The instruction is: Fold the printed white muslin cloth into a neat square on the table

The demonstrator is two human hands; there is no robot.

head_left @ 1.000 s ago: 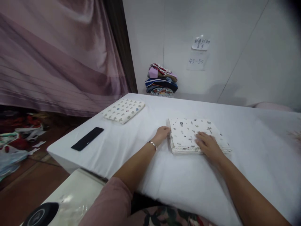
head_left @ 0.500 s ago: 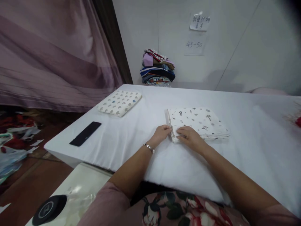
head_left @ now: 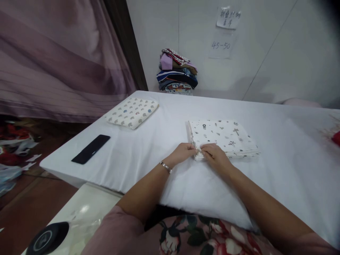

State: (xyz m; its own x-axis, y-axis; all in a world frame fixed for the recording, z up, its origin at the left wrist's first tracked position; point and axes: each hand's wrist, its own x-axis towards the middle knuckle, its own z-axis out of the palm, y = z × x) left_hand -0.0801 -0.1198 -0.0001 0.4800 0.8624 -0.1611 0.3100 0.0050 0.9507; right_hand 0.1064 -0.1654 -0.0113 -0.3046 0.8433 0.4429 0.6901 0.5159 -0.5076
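Observation:
A white folded cloth [head_left: 220, 136] with small dark and grey prints lies flat in several layers on the white-covered table [head_left: 148, 148]. My left hand [head_left: 184, 153], with a bracelet at its wrist, pinches the near left corner of this cloth. Close beside it, my right hand [head_left: 216, 156] grips the cloth's near edge between thumb and fingers. The two hands' fingertips almost meet at the corner. Further left on the table lies another folded white cloth [head_left: 134, 111] with grey and blue motifs, touched by neither hand.
A dark flat rectangular object [head_left: 91, 148] lies at the table's left. Folded fabrics [head_left: 177, 72] are stacked by the back wall. At the lower left a round black object [head_left: 49, 237] rests on a white surface [head_left: 87, 205]. Something red [head_left: 336, 138] shows at the right edge.
My left fingertips have shifted slightly right along the cloth's near left corner, closer to my right fingertips. The view has shifted a little.

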